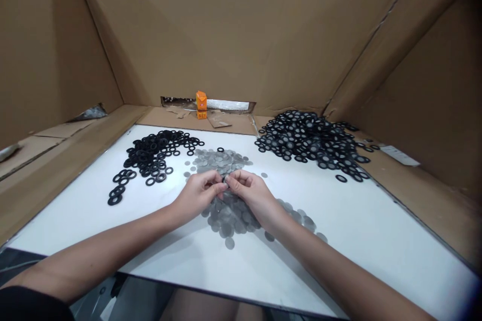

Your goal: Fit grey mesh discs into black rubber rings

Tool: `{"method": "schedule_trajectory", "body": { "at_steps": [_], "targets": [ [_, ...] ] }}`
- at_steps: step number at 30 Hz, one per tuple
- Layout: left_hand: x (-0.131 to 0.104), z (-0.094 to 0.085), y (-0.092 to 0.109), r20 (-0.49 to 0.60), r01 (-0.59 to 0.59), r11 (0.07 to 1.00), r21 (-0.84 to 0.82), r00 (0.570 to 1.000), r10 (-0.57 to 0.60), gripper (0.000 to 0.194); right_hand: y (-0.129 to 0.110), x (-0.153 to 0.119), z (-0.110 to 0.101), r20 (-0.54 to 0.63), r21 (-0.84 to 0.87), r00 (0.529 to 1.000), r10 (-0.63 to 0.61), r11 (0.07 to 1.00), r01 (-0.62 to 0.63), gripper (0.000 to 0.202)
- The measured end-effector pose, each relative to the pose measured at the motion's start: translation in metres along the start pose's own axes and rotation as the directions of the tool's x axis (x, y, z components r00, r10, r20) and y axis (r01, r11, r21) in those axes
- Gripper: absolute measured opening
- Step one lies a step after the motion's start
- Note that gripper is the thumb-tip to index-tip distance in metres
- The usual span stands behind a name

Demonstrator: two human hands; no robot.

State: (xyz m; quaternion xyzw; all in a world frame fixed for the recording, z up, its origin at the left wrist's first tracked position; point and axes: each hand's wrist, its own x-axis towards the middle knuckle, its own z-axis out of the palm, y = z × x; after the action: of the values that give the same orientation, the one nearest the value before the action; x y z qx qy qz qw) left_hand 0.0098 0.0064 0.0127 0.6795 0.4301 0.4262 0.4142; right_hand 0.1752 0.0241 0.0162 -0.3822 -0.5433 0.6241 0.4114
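Over the middle of the white table, my left hand (pixel 201 191) and my right hand (pixel 251 191) meet, thumbs and forefingers pinched together. Between their fingertips is a small black ring (pixel 224 179), mostly covered by the fingers. A bit of grey shows beside it, too small to make out well. Thin round grey discs (pixel 228 223), which look like fine mesh, lie loose and overlapping beneath and around both hands. One single black ring (pixel 220 150) rests on the far part of these discs.
A heap of plain black rings (pixel 150 148) lies on the left. At the back right is a larger heap of black rings with grey centres (pixel 309 135). Cardboard walls (pixel 196 35) enclose the white table (pixel 169 251). An orange box (pixel 201 101) stands at the back by a slot.
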Motion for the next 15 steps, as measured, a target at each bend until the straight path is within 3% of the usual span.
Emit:
{"method": "schedule_trajectory", "body": {
  "at_steps": [9,15],
  "targets": [
    [0.0002,0.0018,0.0039,-0.044,0.018,1.0,0.025,0.999,-0.017,0.025,0.0011,-0.0004,-0.0006,-0.008,0.034,1.0,0.012,0.999,-0.011,0.03],
    [0.0003,0.0023,0.0031,-0.053,0.01,0.997,0.072,0.999,-0.006,0.026,-0.0056,0.0001,-0.0044,-0.052,-0.195,0.996,-0.076,0.979,0.065,0.025]
  ]
}}
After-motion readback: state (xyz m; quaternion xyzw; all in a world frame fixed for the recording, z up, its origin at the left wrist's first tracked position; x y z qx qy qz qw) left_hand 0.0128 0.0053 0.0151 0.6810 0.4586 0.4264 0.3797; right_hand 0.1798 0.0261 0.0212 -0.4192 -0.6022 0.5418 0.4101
